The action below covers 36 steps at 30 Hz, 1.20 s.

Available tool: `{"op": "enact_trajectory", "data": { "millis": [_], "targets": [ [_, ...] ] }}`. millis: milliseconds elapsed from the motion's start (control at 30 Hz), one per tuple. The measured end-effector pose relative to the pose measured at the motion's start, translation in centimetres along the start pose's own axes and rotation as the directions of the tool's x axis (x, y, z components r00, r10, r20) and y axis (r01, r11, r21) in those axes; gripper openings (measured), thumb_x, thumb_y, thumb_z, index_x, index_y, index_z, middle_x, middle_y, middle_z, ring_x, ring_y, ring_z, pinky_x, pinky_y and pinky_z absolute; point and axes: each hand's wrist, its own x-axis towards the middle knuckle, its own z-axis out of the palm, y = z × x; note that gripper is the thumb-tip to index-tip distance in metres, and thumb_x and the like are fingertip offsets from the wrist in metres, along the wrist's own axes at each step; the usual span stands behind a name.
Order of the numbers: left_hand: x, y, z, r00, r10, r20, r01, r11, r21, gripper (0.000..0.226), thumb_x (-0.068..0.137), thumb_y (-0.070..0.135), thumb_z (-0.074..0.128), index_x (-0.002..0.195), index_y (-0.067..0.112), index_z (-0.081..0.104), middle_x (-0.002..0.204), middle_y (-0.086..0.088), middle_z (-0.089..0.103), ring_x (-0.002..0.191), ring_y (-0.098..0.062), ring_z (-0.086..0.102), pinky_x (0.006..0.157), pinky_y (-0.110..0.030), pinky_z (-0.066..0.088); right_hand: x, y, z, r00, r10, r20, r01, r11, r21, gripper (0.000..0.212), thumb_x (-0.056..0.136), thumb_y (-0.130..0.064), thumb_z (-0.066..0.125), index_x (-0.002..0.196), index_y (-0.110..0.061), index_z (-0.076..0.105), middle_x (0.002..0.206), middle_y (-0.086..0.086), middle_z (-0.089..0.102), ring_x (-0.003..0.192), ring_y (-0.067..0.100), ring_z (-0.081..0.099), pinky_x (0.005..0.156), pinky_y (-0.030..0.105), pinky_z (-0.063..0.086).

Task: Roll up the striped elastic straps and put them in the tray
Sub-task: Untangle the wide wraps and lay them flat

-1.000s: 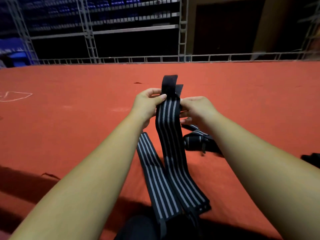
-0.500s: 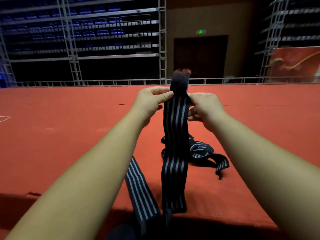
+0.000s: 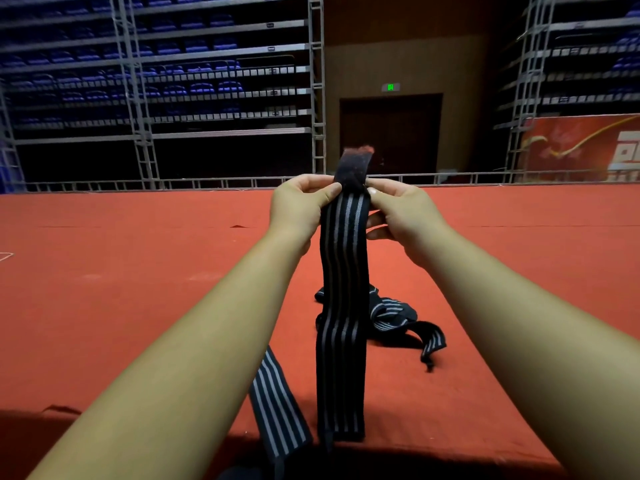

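A black elastic strap with grey stripes (image 3: 343,306) hangs straight down from both my hands, its plain black end tab sticking up above my fingers. My left hand (image 3: 301,209) pinches its left edge near the top, thumb on the front. My right hand (image 3: 398,213) pinches its right edge at the same height. A second striped strap (image 3: 277,410) lies flat on the red floor under my left forearm. A third striped strap (image 3: 398,317) lies crumpled on the floor behind the hanging one. No tray is in view.
The red carpeted floor (image 3: 138,289) stretches ahead to a low metal railing (image 3: 173,184). Beyond it stand scaffold stands with blue seats and a dark doorway. A red banner (image 3: 581,147) hangs at the far right.
Both hands have lifted the strap higher, so its lower end now hangs just above the floor. The view has tilted up, showing more of the stands.
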Motion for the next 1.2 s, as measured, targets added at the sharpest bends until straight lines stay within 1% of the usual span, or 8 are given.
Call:
{"op": "enact_trajectory", "data": {
  "millis": [333, 533, 700, 833, 900, 1033, 1100, 1200],
  "targets": [
    [-0.2, -0.4, 1.0, 0.991, -0.089, -0.098, 0.085, 0.996, -0.041, 0.008, 0.092, 0.015, 0.086, 0.099, 0.013, 0.083, 0.093, -0.005, 0.084, 0.09, -0.023, 0.083, 0.09, -0.046, 0.067, -0.9, -0.4, 0.0, 1.0, 0.016, 0.006, -0.016, 1.0, -0.001, 0.029, 0.112, -0.014, 0.05, 0.124, -0.021, 0.075, 0.096, 0.006, 0.081, 0.075, 0.02, 0.076, 0.066, 0.037, 0.066],
    [-0.3, -0.1, 1.7, 0.982, -0.16, -0.098, 0.148, 0.982, -0.118, 0.014, 0.089, 0.012, 0.088, 0.101, 0.01, 0.081, 0.092, -0.009, 0.084, 0.088, -0.026, 0.083, 0.085, -0.044, 0.067, -0.5, 0.1, -0.1, 0.999, -0.037, -0.003, 0.037, 0.999, 0.001, 0.026, 0.11, -0.012, 0.06, 0.133, -0.009, 0.072, 0.113, 0.01, 0.08, 0.095, 0.02, 0.08, 0.07, 0.031, 0.065],
    [-0.5, 0.6, 1.9, 0.985, -0.171, -0.033, 0.161, 0.967, -0.2, 0.025, 0.089, 0.009, 0.088, 0.112, 0.005, 0.078, 0.104, -0.015, 0.083, 0.099, -0.031, 0.082, 0.084, -0.039, 0.065, -0.2, -0.1, -0.2, 0.99, -0.094, -0.102, 0.092, 0.995, -0.025, 0.021, 0.109, -0.01, 0.06, 0.119, -0.018, 0.078, 0.101, 0.001, 0.083, 0.09, 0.014, 0.081, 0.072, 0.031, 0.065],
    [-0.9, 2.6, 1.7, 0.977, -0.176, 0.122, 0.2, 0.952, -0.232, 0.026, 0.096, 0.007, 0.079, 0.121, 0.001, 0.077, 0.109, -0.017, 0.082, 0.101, -0.028, 0.081, 0.093, -0.041, 0.065, 0.0, -0.6, -0.8, 0.979, -0.115, -0.166, 0.111, 0.993, -0.035, 0.019, 0.108, -0.016, 0.065, 0.106, -0.029, 0.079, 0.1, -0.004, 0.084, 0.094, 0.014, 0.081, 0.083, 0.038, 0.066],
    [-0.8, 3.8, 1.5, 0.97, -0.175, 0.17, 0.212, 0.95, -0.228, 0.026, 0.097, 0.006, 0.078, 0.122, 0.002, 0.077, 0.11, -0.016, 0.082, 0.101, -0.027, 0.081, 0.09, -0.04, 0.066, 0.0, -1.4, -1.2, 0.98, -0.108, -0.165, 0.108, 0.994, -0.015, 0.016, 0.107, -0.018, 0.067, 0.106, -0.03, 0.079, 0.099, -0.003, 0.084, 0.093, 0.013, 0.081, 0.079, 0.036, 0.065],
    [-0.3, 6.1, 1.4, 0.96, -0.171, 0.223, 0.226, 0.94, -0.254, 0.03, 0.097, 0.006, 0.077, 0.126, 0.003, 0.076, 0.115, -0.015, 0.081, 0.098, -0.02, 0.079, 0.077, -0.029, 0.064, -0.2, -3.5, -1.8, 0.988, -0.084, -0.126, 0.097, 0.99, 0.1, 0.019, 0.106, -0.017, 0.068, 0.122, -0.014, 0.078, 0.109, 0.009, 0.083, 0.101, 0.023, 0.081, 0.081, 0.039, 0.066],
    [-0.2, 7.0, 1.4, 0.951, -0.178, 0.252, 0.246, 0.93, -0.273, 0.03, 0.098, 0.009, 0.076, 0.127, 0.002, 0.076, 0.119, -0.016, 0.079, 0.099, -0.02, 0.079, 0.084, -0.031, 0.065, -0.6, -4.6, -1.9, 0.99, -0.086, -0.113, 0.104, 0.982, 0.16, 0.023, 0.106, -0.016, 0.068, 0.125, -0.006, 0.077, 0.112, 0.014, 0.082, 0.102, 0.025, 0.08, 0.084, 0.038, 0.066],
    [-0.6, 8.1, 1.2, 0.925, -0.195, 0.325, 0.305, 0.892, -0.333, 0.036, 0.099, 0.013, 0.075, 0.131, -0.003, 0.072, 0.123, -0.017, 0.076, 0.104, -0.024, 0.077, 0.096, -0.034, 0.065, -1.6, -6.1, -2.1, 0.999, -0.044, -0.015, 0.047, 0.96, 0.276, 0.027, 0.107, -0.019, 0.064, 0.124, -0.001, 0.075, 0.102, 0.013, 0.081, 0.088, 0.025, 0.079, 0.073, 0.036, 0.063]
  ]
}}
